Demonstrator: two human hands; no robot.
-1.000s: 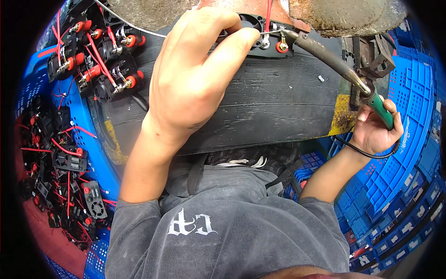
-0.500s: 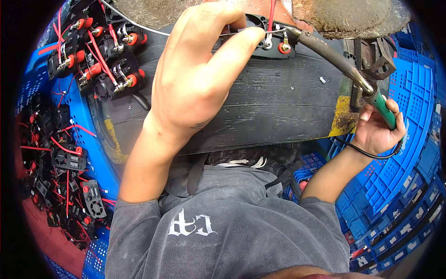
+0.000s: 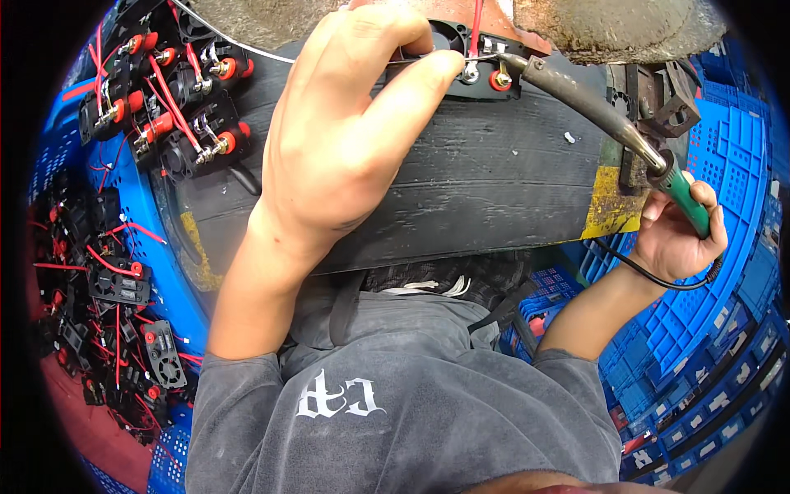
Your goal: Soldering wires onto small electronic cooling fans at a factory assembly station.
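My right hand [image 3: 681,235] is closed around the green handle of a soldering iron [image 3: 605,115], whose tip reaches left to a black fan panel [image 3: 461,86] on the bench. Between thumb and forefinger, my left hand [image 3: 346,132] pinches a thin solder wire [image 3: 247,51]. Its end meets the iron's tip above the panel's metal terminals, beside a red wire [image 3: 476,33]. A red terminal post [image 3: 499,80] with a brass-coloured centre sits at the panel's right. My left hand hides the panel's left part.
Several black fan panels [image 3: 185,148] with red wires lie on the bench's left. More fill a blue crate [image 3: 169,272] below them. A metal bracket [image 3: 671,107] stands at the right, near blue crates [image 3: 728,181]. A worn slab [image 3: 617,33] lies behind the panel.
The iron's handle and my right hand have shifted slightly right and down. The solder wire's end and the iron's tip stay together over the terminals.
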